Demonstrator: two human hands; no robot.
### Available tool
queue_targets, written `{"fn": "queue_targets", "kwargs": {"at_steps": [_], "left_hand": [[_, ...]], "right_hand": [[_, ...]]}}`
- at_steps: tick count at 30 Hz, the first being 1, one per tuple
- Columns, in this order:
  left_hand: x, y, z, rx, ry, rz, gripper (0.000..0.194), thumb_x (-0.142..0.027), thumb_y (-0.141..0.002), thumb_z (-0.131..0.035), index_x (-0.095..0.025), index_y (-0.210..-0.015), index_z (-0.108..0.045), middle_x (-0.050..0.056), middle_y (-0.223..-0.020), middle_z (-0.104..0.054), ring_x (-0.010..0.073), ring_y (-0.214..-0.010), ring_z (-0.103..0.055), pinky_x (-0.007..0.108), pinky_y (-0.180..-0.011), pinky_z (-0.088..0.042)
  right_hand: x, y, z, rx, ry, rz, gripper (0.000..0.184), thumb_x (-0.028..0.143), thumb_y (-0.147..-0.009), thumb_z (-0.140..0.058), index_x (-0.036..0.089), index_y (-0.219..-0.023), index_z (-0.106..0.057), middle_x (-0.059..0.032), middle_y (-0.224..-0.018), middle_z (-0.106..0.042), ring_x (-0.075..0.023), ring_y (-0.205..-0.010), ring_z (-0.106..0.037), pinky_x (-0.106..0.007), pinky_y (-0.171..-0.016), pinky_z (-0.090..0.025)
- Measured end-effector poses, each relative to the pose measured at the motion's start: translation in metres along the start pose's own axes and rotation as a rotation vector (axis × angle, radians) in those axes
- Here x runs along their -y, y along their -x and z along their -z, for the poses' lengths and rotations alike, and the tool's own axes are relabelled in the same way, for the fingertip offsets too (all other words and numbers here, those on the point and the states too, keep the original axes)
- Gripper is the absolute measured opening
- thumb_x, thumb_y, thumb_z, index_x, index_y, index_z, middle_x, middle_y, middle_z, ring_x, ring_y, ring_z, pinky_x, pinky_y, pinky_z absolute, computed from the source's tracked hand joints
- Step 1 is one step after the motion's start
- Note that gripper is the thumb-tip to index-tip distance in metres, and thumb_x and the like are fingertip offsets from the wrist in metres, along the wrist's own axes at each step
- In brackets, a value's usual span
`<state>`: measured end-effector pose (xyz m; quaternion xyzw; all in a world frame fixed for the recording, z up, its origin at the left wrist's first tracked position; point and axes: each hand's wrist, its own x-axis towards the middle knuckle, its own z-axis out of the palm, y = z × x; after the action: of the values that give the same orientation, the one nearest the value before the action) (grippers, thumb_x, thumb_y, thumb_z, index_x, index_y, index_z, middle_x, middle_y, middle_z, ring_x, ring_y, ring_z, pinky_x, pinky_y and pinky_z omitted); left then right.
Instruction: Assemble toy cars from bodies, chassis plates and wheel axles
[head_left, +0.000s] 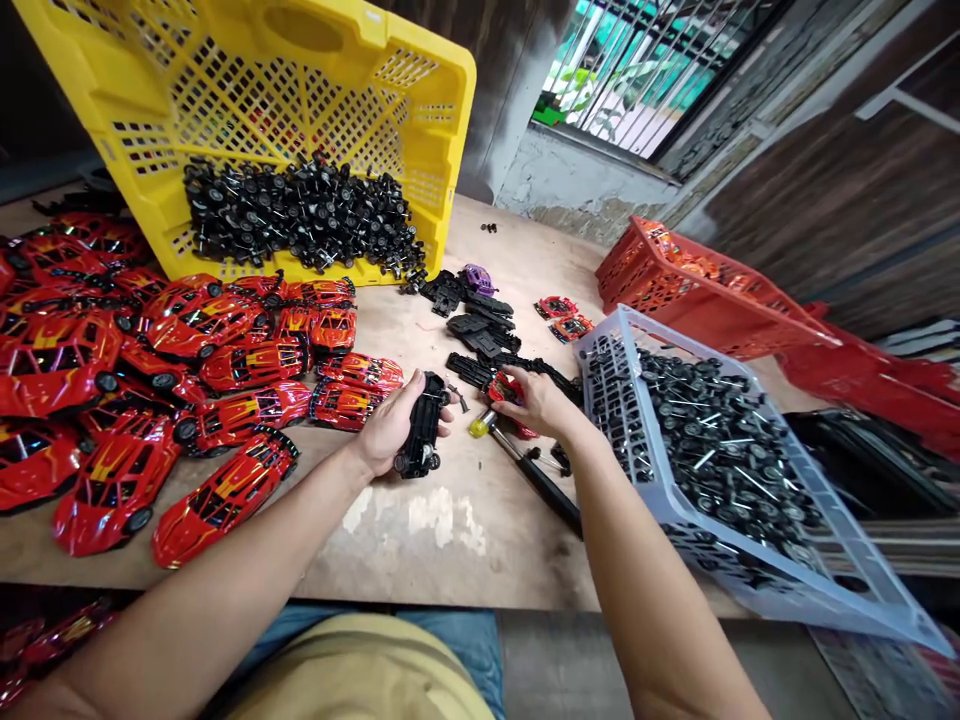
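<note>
Ctr frame: L hand holds blk chassis, R hand at red shell, grip unclear; prob pickup step, needs pinch.

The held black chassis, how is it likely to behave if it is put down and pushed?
The chassis would probably roll if set on its wheels, since two show at its near end. It is likely stiff, as its long body looks straight. It may feel light for its size, because its black surface looks like plastic.

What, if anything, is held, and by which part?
The left grip holds a black toy chassis by its sides; whether the right grip holds the red piece cannot be told.
</note>
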<state>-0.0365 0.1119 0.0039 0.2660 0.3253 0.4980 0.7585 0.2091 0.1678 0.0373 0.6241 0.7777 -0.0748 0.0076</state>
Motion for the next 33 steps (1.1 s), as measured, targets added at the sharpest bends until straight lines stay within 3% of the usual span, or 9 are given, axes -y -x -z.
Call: {"fn": "queue_targets", "kwargs": {"at_steps": [2,5,9,13,16,20,23,27,33], "left_hand": [[-0.002,-0.001,0.001,-0.040,0.000,-0.016,0.045,-0.053,-0.093,-0.053,-0.012,-0.105,-0.065,0.013,-0.100,-0.071,0.0142,-0.068,-0.067,0.025,-0.060,-0.057],[-0.005,-0.004,0.004,-0.083,0.018,-0.047,0.048,-0.057,-0.091,-0.054,-0.012,-0.105,-0.065,0.009,-0.093,-0.071,0.0127,-0.064,-0.066,0.023,-0.058,-0.055],[-0.006,-0.008,0.009,-0.174,-0.032,-0.105,0.057,-0.066,-0.087,-0.055,-0.014,-0.110,-0.064,0.006,-0.088,-0.071,0.0121,-0.062,-0.065,0.021,-0.053,-0.051],[-0.002,-0.010,0.013,-0.230,-0.245,-0.254,0.069,-0.075,-0.079,-0.056,-0.014,-0.110,-0.065,0.006,-0.086,-0.070,0.0120,-0.066,-0.064,0.021,-0.061,-0.052],[-0.001,-0.009,0.013,-0.197,-0.377,-0.312,0.072,-0.077,-0.079,-0.053,-0.013,-0.107,-0.067,0.006,-0.087,-0.069,0.0129,-0.070,-0.064,0.023,-0.068,-0.053],[-0.002,-0.005,0.012,-0.191,-0.451,-0.268,0.079,-0.080,-0.081,-0.045,-0.014,-0.119,-0.064,0.009,-0.095,-0.070,0.0161,-0.075,-0.066,0.027,-0.071,-0.053],[-0.003,-0.001,0.011,-0.202,-0.477,-0.233,0.086,-0.083,-0.081,-0.039,-0.014,-0.127,-0.061,0.011,-0.103,-0.071,0.0201,-0.083,-0.068,0.032,-0.077,-0.054],[0.000,0.005,0.003,-0.158,-0.497,-0.254,0.088,-0.082,-0.085,-0.030,-0.015,-0.137,-0.055,0.013,-0.118,-0.069,0.0257,-0.103,-0.067,0.038,-0.091,-0.053],[0.012,0.011,-0.003,-0.101,-0.658,-0.548,0.069,-0.062,-0.098,-0.023,-0.015,-0.138,-0.053,0.012,-0.142,-0.053,0.0218,-0.140,-0.041,0.036,-0.121,-0.027]], "right_hand": [[0.006,-0.001,0.012,-0.146,-0.126,0.062,0.073,0.038,-0.077,-0.075,0.016,-0.141,-0.047,-0.0152,-0.118,-0.062,-0.0302,-0.108,-0.058,-0.047,-0.099,-0.046],[0.026,0.022,0.020,-0.442,-0.598,0.154,0.083,0.041,-0.077,-0.076,0.025,-0.147,-0.034,-0.0125,-0.128,-0.056,-0.0286,-0.107,-0.061,-0.047,-0.095,-0.051],[0.057,0.074,-0.023,-0.473,-1.045,0.131,0.078,0.042,-0.073,-0.081,0.028,-0.135,-0.036,-0.0109,-0.124,-0.055,-0.0269,-0.107,-0.064,-0.044,-0.090,-0.057],[0.067,0.109,-0.068,-0.482,-0.919,0.049,0.071,0.044,-0.075,-0.079,0.025,-0.130,-0.040,-0.0134,-0.130,-0.051,-0.0294,-0.120,-0.056,-0.050,-0.101,-0.050],[0.068,0.113,-0.068,-0.505,-0.594,0.126,0.059,0.042,-0.081,-0.074,0.025,-0.131,-0.048,-0.0134,-0.132,-0.050,-0.0317,-0.123,-0.051,-0.056,-0.105,-0.044],[0.075,0.099,-0.062,-0.266,-0.362,0.196,0.046,0.038,-0.087,-0.067,0.024,-0.131,-0.058,-0.0148,-0.124,-0.059,-0.0344,-0.114,-0.055,-0.057,-0.098,-0.048],[0.085,0.092,-0.065,-0.302,-0.569,0.129,0.053,0.038,-0.095,-0.056,0.024,-0.145,-0.046,-0.0139,-0.134,-0.056,-0.0313,-0.123,-0.053,-0.054,-0.106,-0.045],[0.108,0.087,-0.068,-0.401,-0.957,0.111,0.056,0.041,-0.102,-0.043,0.029,-0.154,-0.028,-0.0054,-0.156,-0.038,-0.0232,-0.143,-0.037,-0.046,-0.119,-0.033],[0.137,0.073,-0.084,-0.422,-1.111,0.109,0.054,0.042,-0.102,-0.041,0.030,-0.154,-0.029,-0.0027,-0.160,-0.030,-0.0221,-0.148,-0.027,-0.048,-0.123,-0.023]]}}
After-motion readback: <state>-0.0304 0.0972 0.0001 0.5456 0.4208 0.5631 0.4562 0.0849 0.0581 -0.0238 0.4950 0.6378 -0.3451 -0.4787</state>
